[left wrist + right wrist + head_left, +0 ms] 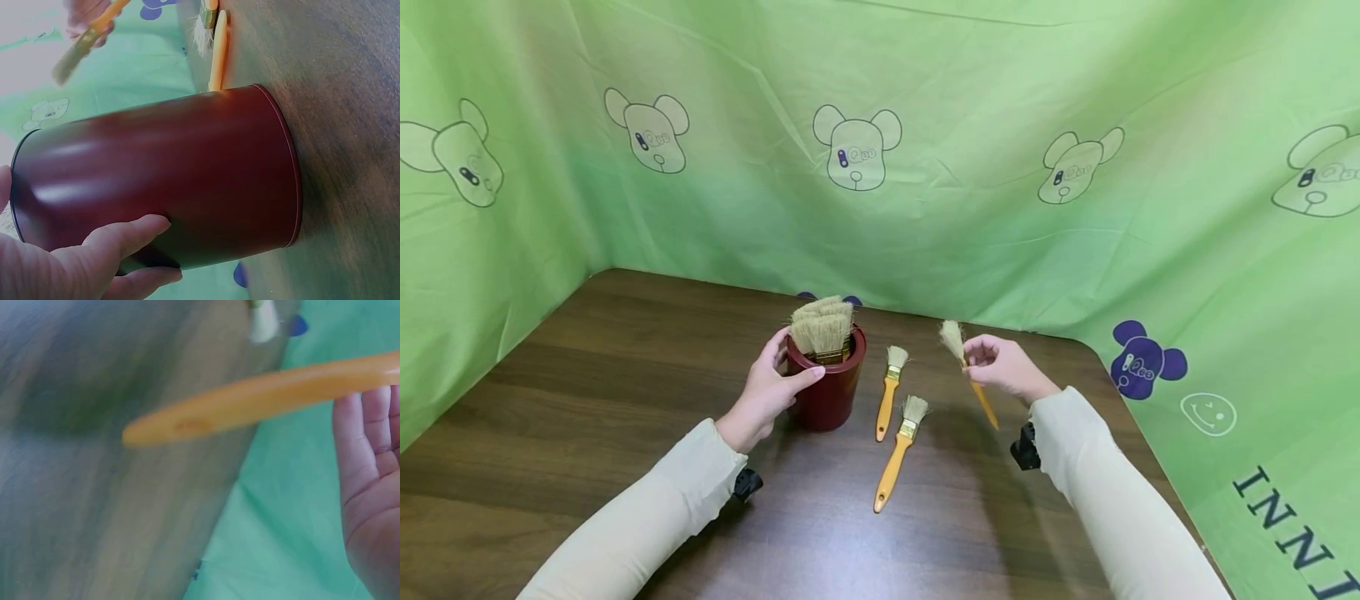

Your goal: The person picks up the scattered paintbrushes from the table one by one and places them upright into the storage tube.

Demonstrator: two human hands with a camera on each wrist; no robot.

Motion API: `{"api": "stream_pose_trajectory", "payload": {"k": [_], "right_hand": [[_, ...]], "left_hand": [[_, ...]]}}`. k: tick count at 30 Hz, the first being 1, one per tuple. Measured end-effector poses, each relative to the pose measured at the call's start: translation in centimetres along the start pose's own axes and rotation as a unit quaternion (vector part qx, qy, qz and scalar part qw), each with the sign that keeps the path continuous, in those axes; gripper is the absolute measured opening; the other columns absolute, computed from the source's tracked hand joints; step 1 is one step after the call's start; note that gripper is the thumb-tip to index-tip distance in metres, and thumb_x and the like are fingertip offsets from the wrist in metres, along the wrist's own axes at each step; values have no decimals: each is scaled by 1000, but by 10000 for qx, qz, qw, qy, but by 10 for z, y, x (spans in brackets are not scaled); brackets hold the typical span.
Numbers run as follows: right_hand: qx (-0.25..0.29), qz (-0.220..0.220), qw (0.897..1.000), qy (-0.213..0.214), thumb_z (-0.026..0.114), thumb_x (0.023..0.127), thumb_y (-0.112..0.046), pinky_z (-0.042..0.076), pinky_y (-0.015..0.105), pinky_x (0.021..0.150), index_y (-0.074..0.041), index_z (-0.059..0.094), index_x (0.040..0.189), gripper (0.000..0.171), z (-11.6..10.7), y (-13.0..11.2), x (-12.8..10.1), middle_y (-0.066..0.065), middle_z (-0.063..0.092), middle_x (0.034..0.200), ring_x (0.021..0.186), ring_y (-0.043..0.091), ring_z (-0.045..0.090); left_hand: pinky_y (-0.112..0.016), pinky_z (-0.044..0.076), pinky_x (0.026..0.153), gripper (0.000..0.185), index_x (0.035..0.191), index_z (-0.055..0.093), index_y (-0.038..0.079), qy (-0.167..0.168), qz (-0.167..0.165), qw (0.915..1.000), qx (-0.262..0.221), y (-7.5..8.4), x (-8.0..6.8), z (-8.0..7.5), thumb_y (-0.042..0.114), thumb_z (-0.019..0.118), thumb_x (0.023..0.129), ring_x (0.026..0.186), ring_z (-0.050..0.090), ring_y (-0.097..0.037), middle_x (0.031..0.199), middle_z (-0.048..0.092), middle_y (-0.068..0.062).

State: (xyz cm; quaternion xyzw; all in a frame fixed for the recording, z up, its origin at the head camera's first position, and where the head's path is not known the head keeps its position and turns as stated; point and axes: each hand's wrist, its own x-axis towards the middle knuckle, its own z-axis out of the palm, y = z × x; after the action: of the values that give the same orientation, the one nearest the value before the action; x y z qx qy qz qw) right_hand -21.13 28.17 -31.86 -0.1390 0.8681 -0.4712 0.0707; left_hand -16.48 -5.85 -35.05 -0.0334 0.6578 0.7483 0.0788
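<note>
My left hand (758, 392) grips a dark red cylindrical pot (827, 402), thumb at the rim and fingers around its side. The pot stands upright on the table with several paintbrushes (822, 332) in it, bristles up. To the right, my right hand (1006, 368) pinches another paintbrush (987, 407) near its metal band, above the table. Its pale bristles point up and away, and its orange handle (250, 400) slants down. Between the hands lie two more paintbrushes, a smaller one (887, 403) close to the pot and a longer one (893, 468) nearer me.
The brown wooden table (625, 400) runs back to a green cloth (737, 225) printed with bear heads, which hangs behind it and along both sides. A black device (1025, 448) is strapped at the right wrist, another (747, 483) at the left.
</note>
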Motion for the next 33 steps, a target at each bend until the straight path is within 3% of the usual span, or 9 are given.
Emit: {"api": "stream_pose_trajectory", "payload": {"k": [5, 9, 14, 17, 20, 25, 30, 33], "right_hand": [[528, 156, 9981, 273, 62, 80, 4, 53, 22, 65, 14, 51, 111, 35, -2, -18, 6, 1, 56, 84, 75, 6, 56], [992, 47, 9933, 584, 60, 81, 5, 53, 21, 67, 6, 53, 107, 26, 2, -31, 11, 0, 57, 86, 78, 5, 56], [1716, -295, 9778, 1167, 59, 81, 11, 54, 21, 65, -6, 55, 97, 23, 17, -45, 14, -4, 57, 82, 73, 5, 58], [2046, -539, 9642, 1601, 58, 80, 14, 54, 21, 63, -5, 54, 96, 25, 29, -51, 15, -4, 57, 80, 71, 5, 59], [2443, -738, 9435, 2112, 56, 79, 16, 54, 21, 62, -5, 54, 96, 27, 39, -57, 15, -4, 58, 79, 70, 5, 59], [3263, -967, 8991, 2755, 54, 78, 19, 54, 20, 59, -9, 54, 90, 30, 56, -70, 17, -2, 58, 78, 67, 7, 58], [3876, -1217, 8606, 3071, 54, 79, 20, 54, 21, 58, -8, 55, 87, 29, 67, -83, 21, 1, 58, 76, 66, 8, 59], [4137, -1423, 8453, 3067, 54, 80, 20, 54, 23, 59, -7, 57, 87, 28, 71, -90, 25, 2, 58, 75, 65, 9, 60]], "left_hand": [[-68, 32, 95, 79, 152, 21, 16, 19, 11, 10000, -29, 0, 0, 0, 5, 66, 88, 141, 20, -36, 156, 20, -17], [-68, 32, 96, 79, 153, 20, 15, 21, 27, 10000, -30, 0, 0, 0, 5, 65, 88, 141, 20, -36, 156, 21, -17], [-68, 32, 96, 80, 153, 20, 15, -2, 15, 10000, 5, 0, -1, 0, 6, 66, 88, 140, 22, -36, 156, 21, -17], [-67, 33, 96, 80, 153, 19, 16, 2, -3, 10000, 19, 0, -1, 0, 7, 66, 88, 140, 22, -36, 156, 21, -16], [-67, 32, 96, 80, 153, 19, 16, 0, 5, 10000, 16, 1, 0, 0, 7, 66, 88, 141, 20, -36, 156, 20, -17], [-67, 32, 96, 80, 153, 18, 16, -25, -2, 10000, 45, 1, 0, -1, 7, 66, 89, 142, 19, -36, 157, 18, -16], [-67, 32, 96, 80, 153, 18, 15, -46, 8, 10000, 61, 0, 0, -1, 8, 66, 89, 142, 18, -36, 157, 17, -16], [-67, 32, 97, 80, 153, 18, 16, -43, 6, 10000, 68, 0, 0, 0, 8, 66, 89, 142, 19, -36, 157, 18, -16]]}}
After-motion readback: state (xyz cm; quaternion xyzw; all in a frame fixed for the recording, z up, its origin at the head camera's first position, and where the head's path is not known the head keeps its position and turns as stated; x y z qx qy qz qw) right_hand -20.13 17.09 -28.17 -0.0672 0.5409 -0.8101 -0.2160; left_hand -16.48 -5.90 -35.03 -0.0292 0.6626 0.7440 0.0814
